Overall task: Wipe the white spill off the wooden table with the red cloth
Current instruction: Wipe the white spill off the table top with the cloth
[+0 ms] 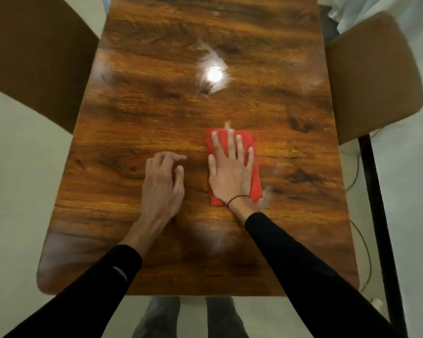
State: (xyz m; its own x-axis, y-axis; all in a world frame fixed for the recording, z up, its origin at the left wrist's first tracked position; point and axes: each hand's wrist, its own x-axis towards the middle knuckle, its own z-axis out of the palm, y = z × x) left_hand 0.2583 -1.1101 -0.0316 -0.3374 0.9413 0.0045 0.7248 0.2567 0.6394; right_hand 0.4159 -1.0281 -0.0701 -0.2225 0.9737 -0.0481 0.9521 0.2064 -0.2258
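Your right hand (231, 167) presses flat, fingers spread, on the red cloth (244, 147), while white spill (211, 67) remains unwiped farther up the wooden table (132, 118).

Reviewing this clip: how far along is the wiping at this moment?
Under way, not finished. In hand: the right hand presses flat on the red cloth, while the left hand rests on the wooden table with loosely curled fingers. Left: white smears farther up the table, though glare there makes the amount hard to judge. The near part looks mostly free of white.
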